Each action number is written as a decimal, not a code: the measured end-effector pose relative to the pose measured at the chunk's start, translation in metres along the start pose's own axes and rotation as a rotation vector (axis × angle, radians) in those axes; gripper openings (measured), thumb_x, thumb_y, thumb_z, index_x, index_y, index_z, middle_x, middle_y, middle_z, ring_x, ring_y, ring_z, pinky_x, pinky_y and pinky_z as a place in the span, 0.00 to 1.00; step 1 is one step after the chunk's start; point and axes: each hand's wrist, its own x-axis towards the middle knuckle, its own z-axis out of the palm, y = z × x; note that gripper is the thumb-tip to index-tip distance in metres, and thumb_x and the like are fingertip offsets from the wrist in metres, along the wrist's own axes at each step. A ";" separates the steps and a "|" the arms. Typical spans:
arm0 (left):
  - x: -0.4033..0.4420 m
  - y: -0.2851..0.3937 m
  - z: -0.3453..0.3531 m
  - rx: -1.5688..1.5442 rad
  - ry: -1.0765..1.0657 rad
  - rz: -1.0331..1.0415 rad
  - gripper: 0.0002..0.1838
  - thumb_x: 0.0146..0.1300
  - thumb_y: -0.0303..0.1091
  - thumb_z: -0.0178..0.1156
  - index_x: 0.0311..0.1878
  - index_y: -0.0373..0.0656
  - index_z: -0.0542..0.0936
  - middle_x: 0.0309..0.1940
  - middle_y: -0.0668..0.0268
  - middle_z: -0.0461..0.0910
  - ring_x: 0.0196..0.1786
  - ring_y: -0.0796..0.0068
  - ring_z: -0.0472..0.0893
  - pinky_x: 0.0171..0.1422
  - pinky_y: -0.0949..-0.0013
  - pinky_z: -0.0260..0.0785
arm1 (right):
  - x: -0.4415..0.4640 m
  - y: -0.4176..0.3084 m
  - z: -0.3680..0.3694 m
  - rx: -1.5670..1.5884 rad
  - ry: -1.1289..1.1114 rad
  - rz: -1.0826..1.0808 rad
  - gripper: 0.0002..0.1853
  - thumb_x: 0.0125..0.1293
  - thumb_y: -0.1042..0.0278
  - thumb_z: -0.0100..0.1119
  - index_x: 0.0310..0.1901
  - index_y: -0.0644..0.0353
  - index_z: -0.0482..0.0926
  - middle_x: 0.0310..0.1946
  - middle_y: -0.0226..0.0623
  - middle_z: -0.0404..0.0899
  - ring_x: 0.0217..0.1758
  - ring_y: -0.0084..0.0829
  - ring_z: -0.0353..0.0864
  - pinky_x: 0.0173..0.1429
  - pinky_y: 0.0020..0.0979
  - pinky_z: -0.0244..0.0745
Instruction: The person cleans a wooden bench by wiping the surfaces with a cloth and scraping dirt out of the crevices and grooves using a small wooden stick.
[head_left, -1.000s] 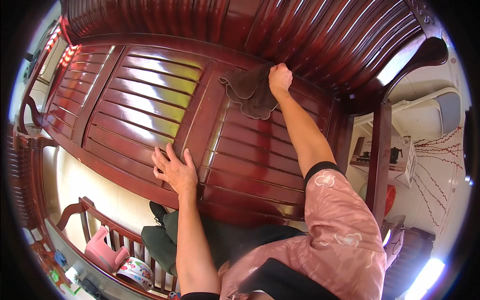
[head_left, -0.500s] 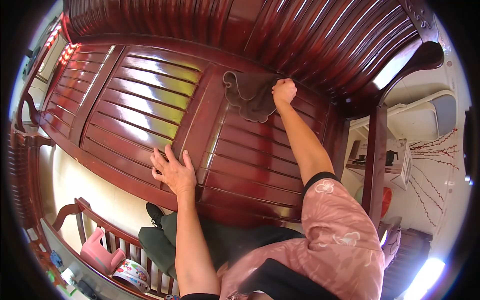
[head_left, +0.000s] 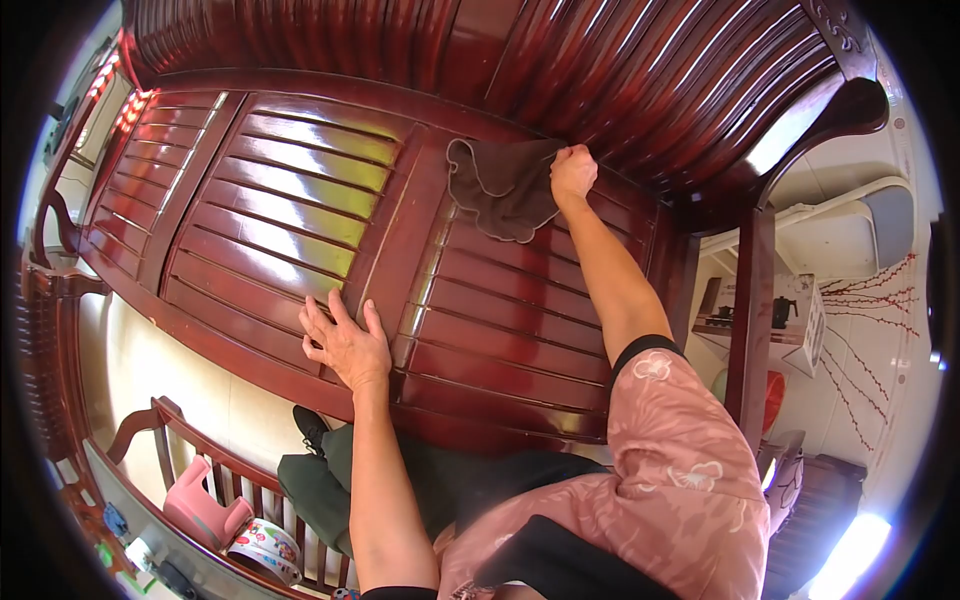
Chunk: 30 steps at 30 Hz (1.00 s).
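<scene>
A glossy dark-red wooden bench (head_left: 370, 270) with a slatted seat stretches across the view. My right hand (head_left: 574, 174) is closed on the right end of a dark brown cloth (head_left: 505, 190) with a pale stitched edge. The cloth lies spread over the seat slats, close to the foot of the backrest. Near the seat's front edge, my left hand (head_left: 350, 342) rests on the wood with fingers spread, holding nothing.
The ribbed backrest (head_left: 420, 50) rises along the far side. At the right stand a curved armrest (head_left: 830, 125), a printed box (head_left: 765, 315) and red-berried branches (head_left: 860, 300). Lower left are a pink stool (head_left: 203, 505) and a round patterned tin (head_left: 265, 548).
My right hand has shifted slightly up and to the right, gripping the cloth's end. The rest of the cloth and my left hand stay nearly in place.
</scene>
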 end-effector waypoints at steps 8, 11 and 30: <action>0.000 0.001 -0.002 0.002 -0.012 0.003 0.30 0.69 0.52 0.58 0.69 0.50 0.70 0.76 0.52 0.57 0.80 0.53 0.52 0.75 0.39 0.46 | -0.004 0.000 0.000 -0.068 0.056 -0.092 0.11 0.70 0.61 0.57 0.40 0.62 0.81 0.29 0.54 0.84 0.37 0.56 0.85 0.47 0.51 0.80; 0.002 0.002 -0.004 -0.027 -0.020 0.008 0.30 0.69 0.52 0.58 0.70 0.48 0.69 0.76 0.50 0.56 0.80 0.51 0.52 0.75 0.38 0.45 | 0.003 0.012 0.018 -0.005 0.082 -0.076 0.11 0.70 0.63 0.57 0.37 0.63 0.81 0.21 0.44 0.84 0.28 0.43 0.87 0.41 0.42 0.81; 0.001 0.002 -0.003 -0.008 -0.003 0.005 0.29 0.68 0.51 0.59 0.70 0.51 0.70 0.75 0.53 0.57 0.80 0.55 0.52 0.75 0.42 0.46 | -0.027 0.010 -0.041 0.235 -0.173 0.066 0.10 0.73 0.68 0.56 0.40 0.68 0.82 0.23 0.36 0.85 0.21 0.24 0.81 0.31 0.29 0.78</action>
